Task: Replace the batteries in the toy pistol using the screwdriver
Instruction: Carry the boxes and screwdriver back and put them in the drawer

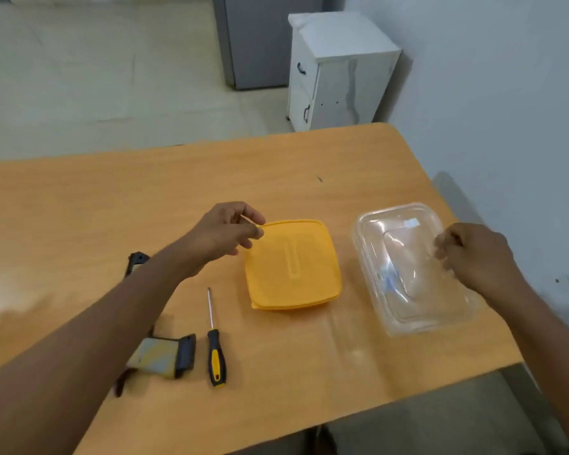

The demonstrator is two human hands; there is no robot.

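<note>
**Head view: both hands at the boxes, pistol not yet opened**

Our left hand (225, 233) reaches across the table and pinches the near-left corner of the yellow lid (291, 264) between thumb and fingertips. Our right hand (473, 254) has its fingers curled at the right edge of the clear box (411, 267); motion blur there makes the contact hard to read, but it looks like a grip on the rim. Lid and box sit side by side, near each other but apart.

Through the clear plastic we can make out a small blue and white item inside the box, possibly the battery pack, though we cannot be sure.

Nearer to us, the screwdriver (215, 343) lies flat on the table (79, 198), black and yellow handle toward us, shaft pointing at the lid, with neither hand on it. Just left of it lies the pistol (165, 356), largely hidden under our left forearm; a pale yellow body and dark parts show, and another dark piece pokes out beyond the arm.

Off the table's far corner a white cabinet (339, 70) stands against the wall.

We judge the task to be at its very start. The lid is off the box, and that is all. Picking up the screwdriver, undoing the battery cover, swapping the cells and closing up again all appear to be left.
</note>
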